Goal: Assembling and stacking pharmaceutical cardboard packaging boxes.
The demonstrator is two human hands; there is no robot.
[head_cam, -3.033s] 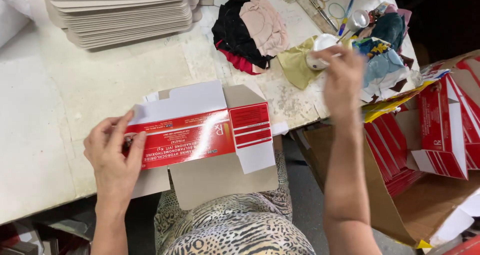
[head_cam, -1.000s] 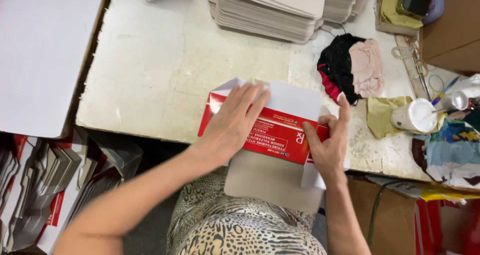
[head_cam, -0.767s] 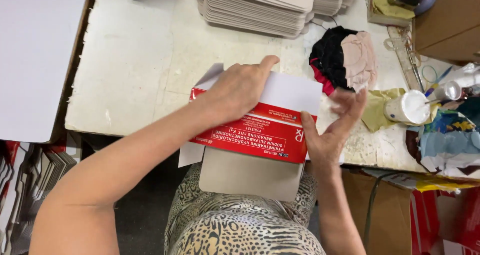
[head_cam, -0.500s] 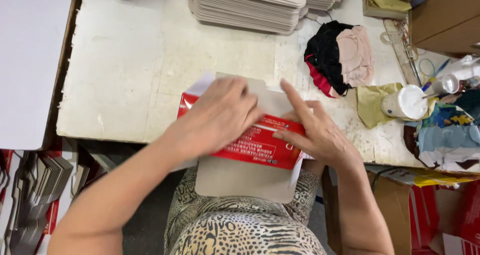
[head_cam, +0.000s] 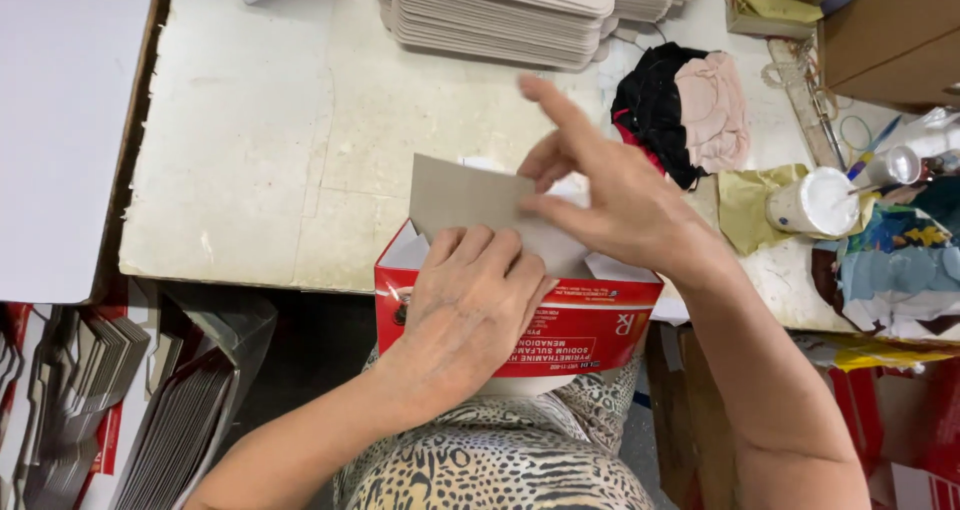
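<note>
Both hands work on a red and white carton (head_cam: 560, 330) held at the near edge of a worn white table (head_cam: 250, 170), against the person's lap. Left hand (head_cam: 470, 310) lies flat over the carton's red front panel, fingers spread and pressing it, steadying rather than gripping. Right hand (head_cam: 600, 195) reaches over from the right and pinches the grey flap (head_cam: 470, 200) that stands up from the carton's top, thumb and fingers closed on its edge, forefinger pointing away. White side tabs show at either end of the open top. Behind the carton, well apart, sits a stack of flat grey blanks (head_cam: 500, 10). To the right lies a bundle of black and pink cloth (head_cam: 680, 110), then a white cup (head_cam: 815, 202) on a yellowish rag, beside a patch of paint-smeared paper. More folded cartons stand in a bin at lower left (head_cam: 90, 400). Judging from this, the flap could crease crookedly or miss its slot if the pinch pulls it sideways, and the side tabs could buckle under it. With the carton overhanging the table edge, an uneven press from the left hand might tip or crush it.
</note>
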